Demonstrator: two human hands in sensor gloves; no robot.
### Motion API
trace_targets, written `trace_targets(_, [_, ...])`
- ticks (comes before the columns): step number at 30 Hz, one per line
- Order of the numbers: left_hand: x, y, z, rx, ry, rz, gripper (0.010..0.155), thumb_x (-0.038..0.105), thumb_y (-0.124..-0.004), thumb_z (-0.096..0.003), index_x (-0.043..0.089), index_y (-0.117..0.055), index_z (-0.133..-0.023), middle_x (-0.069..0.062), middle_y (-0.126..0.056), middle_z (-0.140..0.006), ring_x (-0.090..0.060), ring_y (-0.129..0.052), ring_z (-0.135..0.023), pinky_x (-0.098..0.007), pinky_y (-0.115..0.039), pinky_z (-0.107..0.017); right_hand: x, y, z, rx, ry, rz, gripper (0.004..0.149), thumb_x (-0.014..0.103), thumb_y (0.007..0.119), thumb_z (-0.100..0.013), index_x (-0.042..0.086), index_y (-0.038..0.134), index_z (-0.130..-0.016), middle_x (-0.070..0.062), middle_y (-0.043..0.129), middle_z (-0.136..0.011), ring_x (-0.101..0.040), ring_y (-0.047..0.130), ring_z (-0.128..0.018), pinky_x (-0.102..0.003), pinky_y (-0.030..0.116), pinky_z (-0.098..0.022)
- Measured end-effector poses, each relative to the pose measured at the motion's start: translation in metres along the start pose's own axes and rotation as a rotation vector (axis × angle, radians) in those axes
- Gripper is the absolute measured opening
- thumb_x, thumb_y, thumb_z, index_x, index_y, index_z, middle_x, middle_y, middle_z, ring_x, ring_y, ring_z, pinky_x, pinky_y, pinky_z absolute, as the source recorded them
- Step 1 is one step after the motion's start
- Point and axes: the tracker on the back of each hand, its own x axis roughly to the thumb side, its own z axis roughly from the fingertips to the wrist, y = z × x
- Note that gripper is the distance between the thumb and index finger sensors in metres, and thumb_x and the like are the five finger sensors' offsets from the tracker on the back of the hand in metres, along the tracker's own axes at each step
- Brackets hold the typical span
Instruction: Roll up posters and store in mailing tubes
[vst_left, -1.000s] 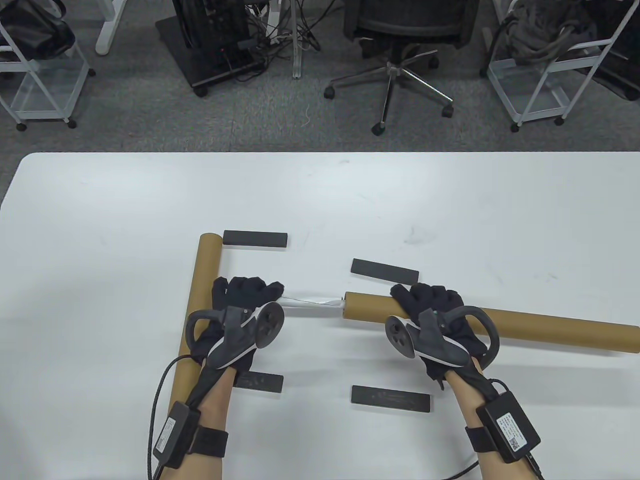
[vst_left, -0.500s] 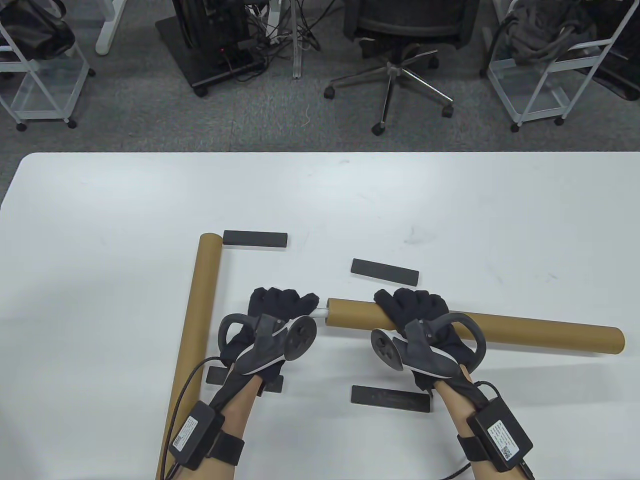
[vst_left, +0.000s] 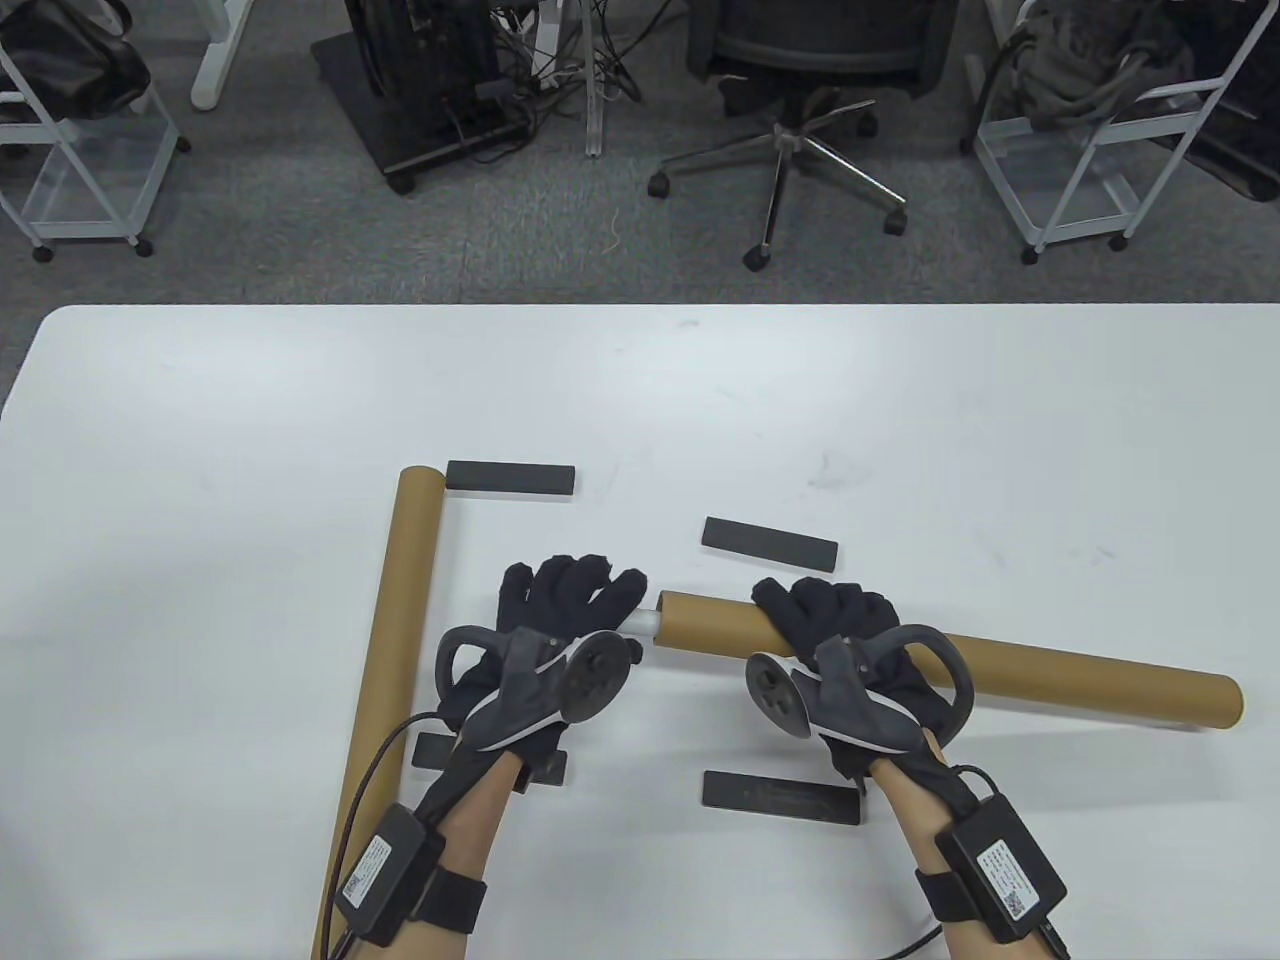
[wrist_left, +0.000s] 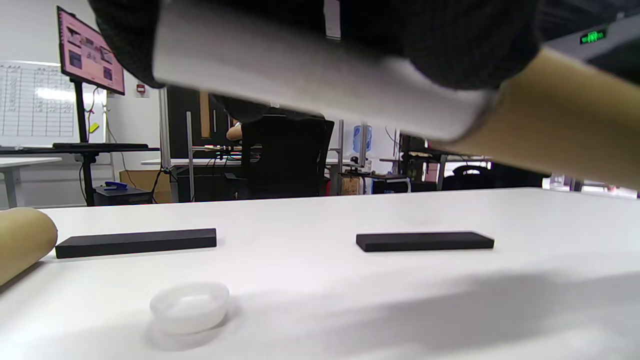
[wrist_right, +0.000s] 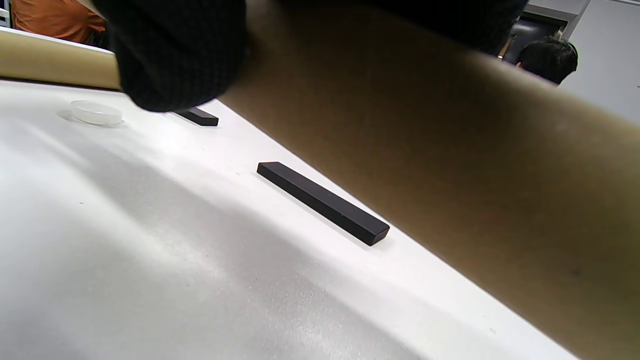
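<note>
My right hand (vst_left: 835, 620) grips a brown mailing tube (vst_left: 1060, 678) near its left end and holds it above the table; the tube fills the right wrist view (wrist_right: 450, 150). My left hand (vst_left: 570, 600) grips a rolled white poster (vst_left: 640, 623) whose right end sits in the tube's open mouth. In the left wrist view the white roll (wrist_left: 310, 80) runs under my fingers into the tube (wrist_left: 565, 125). A second brown tube (vst_left: 390, 640) lies on the table at the left. A clear plastic end cap (wrist_left: 190, 306) lies on the table below my left hand.
Several black bar weights lie on the white table (vst_left: 200, 450): one by the second tube's far end (vst_left: 510, 477), one behind the held tube (vst_left: 770, 543), one near my right wrist (vst_left: 780, 797), one under my left wrist (vst_left: 435, 750). Chairs and carts stand beyond the far edge.
The poster has slid almost fully into the tube. My left hand moved right toward the tube mouth and the tube shifted left; only a short stub of white roll shows now.
</note>
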Motion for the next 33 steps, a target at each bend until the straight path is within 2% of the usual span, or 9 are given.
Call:
trace_targets(6, [-0.031, 0.018, 0.004, 0.061, 0.102, 0.243, 0.067, 0.058, -0.063, -0.0509, 0.038, -0.061, -0.115, -0.005, -0.064, -0.124, -0.037, -0.068, -0.114, -0.064, -0.055, -0.084, -0.001, -0.001, 0.0, 0.008, 0.008, 0.01, 0.08, 0.039, 0.077, -0.044, 0.019, 0.039, -0.111, -0.016, 0.062, -0.109, -0.045, 0.074, -0.093, -0.064, 0.067, -0.068])
trace_targets(8, [-0.046, 0.027, 0.007, 0.16, 0.193, 0.253, 0.067, 0.056, -0.062, -0.0519, 0.035, -0.061, -0.115, -0.006, -0.064, -0.123, -0.038, -0.07, -0.112, -0.063, -0.056, -0.083, -0.001, -0.001, 0.0, 0.019, 0.009, 0.008, 0.081, 0.039, 0.077, -0.044, 0.019, 0.038, -0.111, -0.017, 0.062, -0.109, -0.045, 0.074, -0.093, -0.064, 0.067, -0.068])
trace_targets(10, [-0.062, 0.031, 0.011, 0.194, 0.264, 0.311, 0.07, 0.057, -0.06, -0.0525, 0.033, -0.055, -0.118, -0.01, -0.059, -0.125, -0.042, -0.066, -0.113, -0.063, -0.055, -0.083, -0.002, -0.002, 0.0, 0.017, 0.009, 0.008, 0.081, 0.04, 0.077, -0.044, 0.019, 0.037, -0.111, -0.017, 0.062, -0.108, -0.045, 0.075, -0.093, -0.064, 0.067, -0.068])
trace_targets(12, [-0.079, 0.03, 0.015, 0.196, 0.342, 0.442, 0.075, 0.058, -0.058, -0.053, 0.029, -0.047, -0.121, -0.016, -0.052, -0.128, -0.046, -0.061, -0.114, -0.064, -0.053, -0.083, -0.003, -0.002, 0.0, 0.015, 0.012, 0.001, 0.081, 0.039, 0.077, -0.044, 0.018, 0.038, -0.111, -0.017, 0.062, -0.108, -0.045, 0.075, -0.093, -0.064, 0.067, -0.068])
trace_targets(15, [-0.098, 0.022, 0.019, 0.145, 0.427, 0.649, 0.082, 0.059, -0.055, -0.0536, 0.022, -0.034, -0.124, -0.025, -0.04, -0.129, -0.053, -0.053, -0.115, -0.067, -0.05, -0.083, -0.004, -0.001, 0.0, 0.017, 0.018, -0.001, 0.081, 0.039, 0.077, -0.044, 0.018, 0.038, -0.111, -0.017, 0.062, -0.108, -0.045, 0.075, -0.093, -0.064, 0.067, -0.068])
trace_targets(17, [-0.107, 0.015, 0.02, 0.107, 0.448, 0.73, 0.085, 0.06, -0.054, -0.054, 0.017, -0.032, -0.124, -0.027, -0.04, -0.129, -0.055, -0.052, -0.114, -0.067, -0.05, -0.082, -0.005, -0.001, 0.0, 0.02, 0.02, 0.004, 0.081, 0.039, 0.077, -0.044, 0.018, 0.038, -0.111, -0.017, 0.062, -0.108, -0.045, 0.075, -0.093, -0.064, 0.067, -0.068])
trace_targets(24, [-0.1, -0.009, 0.011, -0.068, 0.434, 0.95, 0.091, 0.061, -0.049, -0.0541, 0.008, -0.023, -0.124, -0.032, -0.031, -0.129, -0.058, -0.044, -0.115, -0.069, -0.047, -0.082, -0.006, -0.001, -0.002, 0.03, 0.028, -0.005, 0.081, 0.039, 0.077, -0.044, 0.018, 0.037, -0.112, -0.018, 0.062, -0.108, -0.046, 0.074, -0.093, -0.064, 0.067, -0.068])
trace_targets(33, [-0.056, -0.022, -0.001, -0.25, 0.316, 1.02, 0.093, 0.06, -0.047, -0.0542, 0.001, -0.023, -0.122, -0.033, -0.03, -0.128, -0.058, -0.042, -0.115, -0.067, -0.046, -0.082, -0.005, -0.001, -0.003, 0.027, 0.023, -0.002, 0.081, 0.04, 0.076, -0.045, 0.017, 0.037, -0.112, -0.018, 0.062, -0.108, -0.045, 0.075, -0.092, -0.064, 0.068, -0.067])
